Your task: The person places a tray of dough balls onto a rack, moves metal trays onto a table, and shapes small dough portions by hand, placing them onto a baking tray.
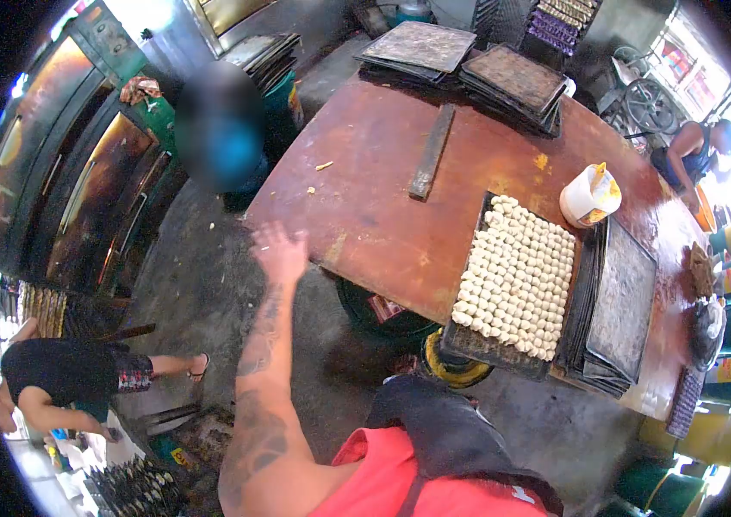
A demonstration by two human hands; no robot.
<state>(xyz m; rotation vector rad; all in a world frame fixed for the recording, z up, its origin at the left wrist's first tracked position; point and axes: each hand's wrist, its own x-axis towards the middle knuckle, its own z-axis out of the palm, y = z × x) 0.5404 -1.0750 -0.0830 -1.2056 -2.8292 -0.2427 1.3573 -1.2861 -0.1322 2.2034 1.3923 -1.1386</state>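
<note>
My left hand (281,252) reaches forward on a tattooed arm, fingers spread and nothing in it. It is near the left corner of the large reddish-brown wooden table (365,185), overlapping its edge in this view. My right hand is out of sight. Further right on that table, a dark baking tray (513,349) carries many rows of small pale dough balls (516,276). A flat wooden bar (434,155) and a small yellowish scrap (324,165) lie on the tabletop.
Stacked trays (619,302) stand right of the dough, more stacks (512,82) at the far edge. A white bucket (590,196) sits near them. Ovens (64,164) line the left. One person (64,375) bends at lower left, another (688,159) works far right, a blurred one (232,146) stands behind.
</note>
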